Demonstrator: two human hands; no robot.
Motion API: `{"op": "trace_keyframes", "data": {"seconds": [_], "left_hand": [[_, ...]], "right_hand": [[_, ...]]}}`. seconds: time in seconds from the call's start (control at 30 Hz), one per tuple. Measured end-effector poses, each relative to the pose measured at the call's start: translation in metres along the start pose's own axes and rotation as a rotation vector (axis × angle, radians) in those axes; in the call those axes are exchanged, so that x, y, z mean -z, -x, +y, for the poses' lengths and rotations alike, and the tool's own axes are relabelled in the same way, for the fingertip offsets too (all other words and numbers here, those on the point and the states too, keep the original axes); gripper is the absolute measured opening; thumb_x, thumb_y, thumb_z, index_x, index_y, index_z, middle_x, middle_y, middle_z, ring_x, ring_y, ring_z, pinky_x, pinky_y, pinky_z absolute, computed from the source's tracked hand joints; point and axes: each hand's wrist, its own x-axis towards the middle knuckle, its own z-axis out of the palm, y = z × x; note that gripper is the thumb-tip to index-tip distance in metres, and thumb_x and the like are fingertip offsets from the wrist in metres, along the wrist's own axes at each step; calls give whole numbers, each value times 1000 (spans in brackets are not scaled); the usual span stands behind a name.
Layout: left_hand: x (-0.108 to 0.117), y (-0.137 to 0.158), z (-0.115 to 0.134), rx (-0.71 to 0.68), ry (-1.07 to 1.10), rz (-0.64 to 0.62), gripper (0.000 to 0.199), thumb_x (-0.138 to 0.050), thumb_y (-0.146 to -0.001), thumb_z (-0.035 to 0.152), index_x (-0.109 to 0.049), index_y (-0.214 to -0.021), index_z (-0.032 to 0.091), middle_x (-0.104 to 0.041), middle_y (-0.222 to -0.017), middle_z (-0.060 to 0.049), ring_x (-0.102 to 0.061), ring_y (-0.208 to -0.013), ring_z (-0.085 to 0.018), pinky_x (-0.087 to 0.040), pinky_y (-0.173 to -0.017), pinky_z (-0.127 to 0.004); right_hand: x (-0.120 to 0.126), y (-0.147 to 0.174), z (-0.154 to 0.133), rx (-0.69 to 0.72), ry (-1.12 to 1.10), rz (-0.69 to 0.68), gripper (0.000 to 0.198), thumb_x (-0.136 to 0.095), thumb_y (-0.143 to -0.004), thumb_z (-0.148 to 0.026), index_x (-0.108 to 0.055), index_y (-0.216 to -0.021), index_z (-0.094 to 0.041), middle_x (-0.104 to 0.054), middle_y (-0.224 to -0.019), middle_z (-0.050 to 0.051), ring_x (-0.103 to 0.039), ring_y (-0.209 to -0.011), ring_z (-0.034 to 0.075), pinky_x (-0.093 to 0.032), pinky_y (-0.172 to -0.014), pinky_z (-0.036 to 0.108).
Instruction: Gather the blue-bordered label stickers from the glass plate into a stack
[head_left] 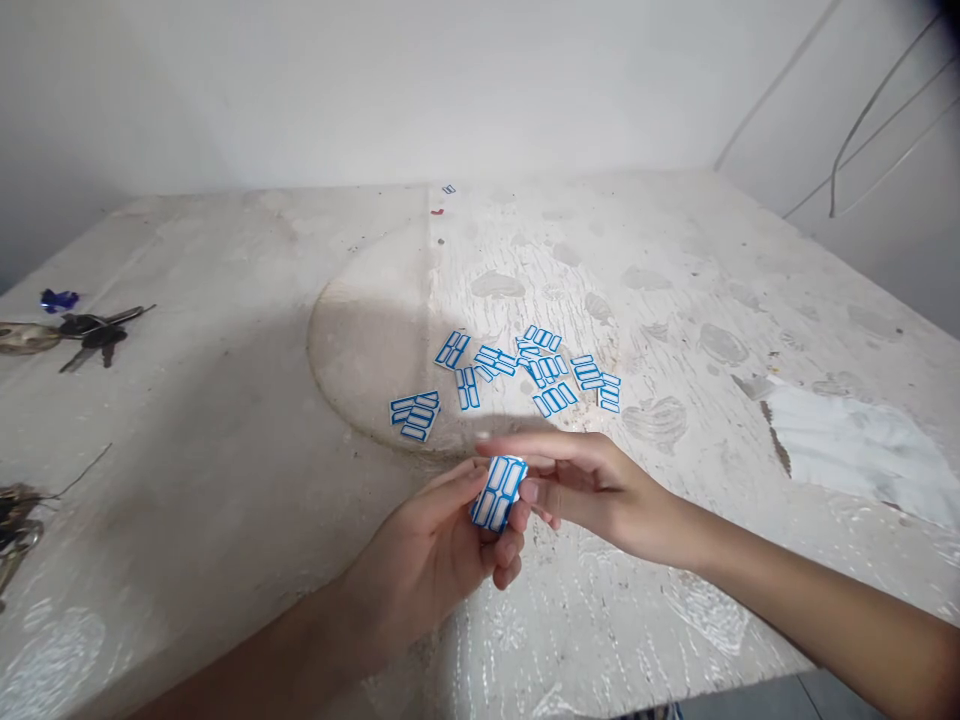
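My left hand (454,540) is closed around a small stack of blue-framed label stickers (499,493), with the thumb along its left edge and fingers wrapped behind. The top piece shows white boxes outlined in blue. From the right, my right hand (592,490) has its thumb against the stack's right edge and its fingers reach over and behind the top; part of them is hidden. Beyond both hands, several loose label stickers (547,370) lie scattered and overlapping on the table. A smaller overlapping group of labels (415,415) lies nearer, toward the left.
On the left of the table (225,480) are a bunch of keys (97,330), a small blue scrap (58,300) and a dark metal object (19,535). A torn white sheet (855,440) lies at right. Wires (832,170) hang by the wall (450,90).
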Motion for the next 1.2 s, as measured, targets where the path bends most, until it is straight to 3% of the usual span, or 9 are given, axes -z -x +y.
{"op": "trace_keyframes", "data": {"seconds": [0.3,0.5,0.63,0.87,1.2], "left_hand": [[2,0,-2,-9,29,-26,20,-43,-90,27,-57,-87,14,-55,-75,-4,-50,-54,-9,-39,-51,-21],[1,0,-1,-13,9,-21,22,-42,-91,28,-57,-86,13,-55,-74,-3,-49,-54,-9,-39,-51,-21],[-3,0,0,-15,28,17,22,-40,-92,26,-57,-85,13,-53,-72,-3,-47,-53,-8,-39,-52,-21],[-4,1,1,-46,91,27,28,-36,-93,25,-58,-84,12,-53,-73,-5,-46,-55,-9,-38,-53,-21],[0,-1,3,-61,162,39,25,-43,-91,24,-61,-80,12,-57,-72,-4,-49,-56,-9,-40,-56,-21]], "right_hand": [[2,1,0,-1,-40,8,31,-42,-87,2,-50,-110,-17,-62,-84,2,-61,-78,10,-44,-62,21],[-1,3,-1,4,-31,19,32,-44,-88,-4,-48,-116,-17,-61,-86,3,-62,-81,13,-47,-64,25],[-4,2,-1,4,14,62,43,-44,-89,-6,-41,-130,-18,-59,-87,4,-62,-82,14,-48,-62,25],[-5,4,0,140,140,56,42,-45,-90,-10,-48,-130,-24,-49,-96,5,-57,-88,15,-50,-79,34],[-6,5,-1,57,152,40,52,-44,-91,-9,-33,-139,-26,-45,-105,6,-54,-95,15,-49,-81,33]]}}
